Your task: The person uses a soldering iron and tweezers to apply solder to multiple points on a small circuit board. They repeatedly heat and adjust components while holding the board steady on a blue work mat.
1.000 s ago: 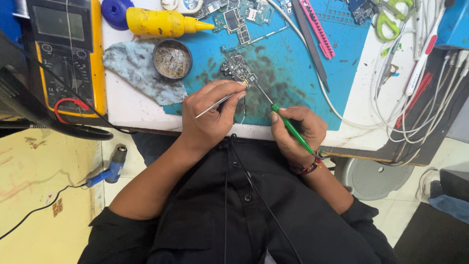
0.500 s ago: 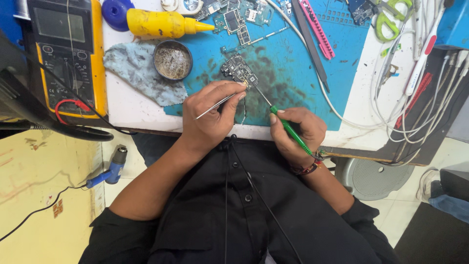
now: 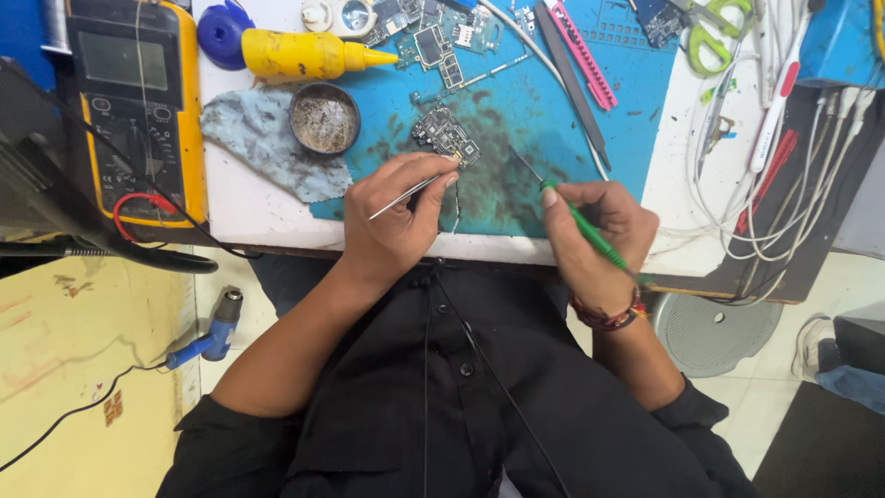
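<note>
the left hand [image 3: 392, 226] pinches a pair of thin metal tweezers [image 3: 406, 195], fingers clenched around them, with the tips touching the near edge of a small circuit board [image 3: 445, 136]. the board lies flat on a stained blue mat [image 3: 553, 120] on the desk [image 3: 249, 198], just beyond the left hand. the right hand [image 3: 595, 235] grips a green-handled soldering iron [image 3: 590, 235] like a pen, fingers closed on the handle; its dark thin tip [image 3: 521, 166] points up and left toward the board but stands apart from it, over the mat. left of the board sit a round tin of brass wool [image 3: 324, 118] on a grey-blue cloth [image 3: 258, 143], a yellow squeeze bottle [image 3: 309, 53] lying on its side, and a yellow multimeter [image 3: 138, 101]. white cables [image 3: 784, 184] crowd the right end of the desk.
</note>
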